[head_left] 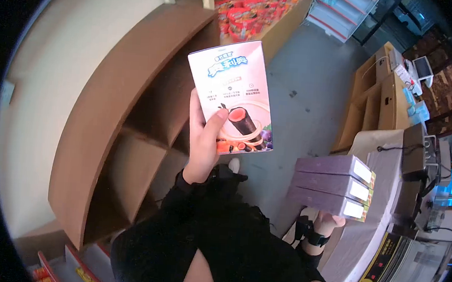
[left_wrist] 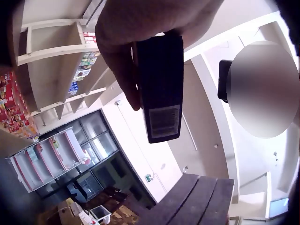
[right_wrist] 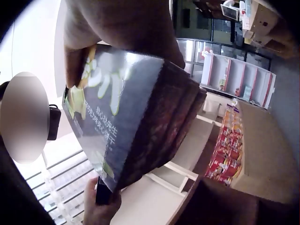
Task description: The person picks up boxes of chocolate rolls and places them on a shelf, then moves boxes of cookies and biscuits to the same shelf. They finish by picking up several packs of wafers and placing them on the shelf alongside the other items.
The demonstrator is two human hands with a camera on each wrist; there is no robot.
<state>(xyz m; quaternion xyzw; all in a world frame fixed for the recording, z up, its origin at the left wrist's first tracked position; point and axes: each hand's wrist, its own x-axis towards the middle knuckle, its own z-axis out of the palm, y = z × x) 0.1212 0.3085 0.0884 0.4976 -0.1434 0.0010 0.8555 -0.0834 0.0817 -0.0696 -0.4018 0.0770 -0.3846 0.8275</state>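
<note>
My left hand [head_left: 205,139] grips a pink carton of wafer rolls [head_left: 232,89] by its lower left side, the thumb lying across the printed front. The carton stands upright and faces me. Seen from the left wrist, the same hand [left_wrist: 154,21] pinches the carton's narrow edge, which has a pale label panel. Out to the right, my right hand [head_left: 330,221] holds a stack of three purple biscuit boxes [head_left: 322,182] from below. White panels mark their ends. From the right wrist, the right hand [right_wrist: 124,23] spans the outer box [right_wrist: 117,103]; its other fingers are partly hidden.
A curved brown shelf unit [head_left: 136,72] with open compartments is on the left. Behind the pink carton, red packaged cups [head_left: 245,19] fill a bin. A cloth-covered counter [head_left: 357,244] and a cooking appliance [head_left: 379,272] stand at right. Grey floor [head_left: 307,99] lies between.
</note>
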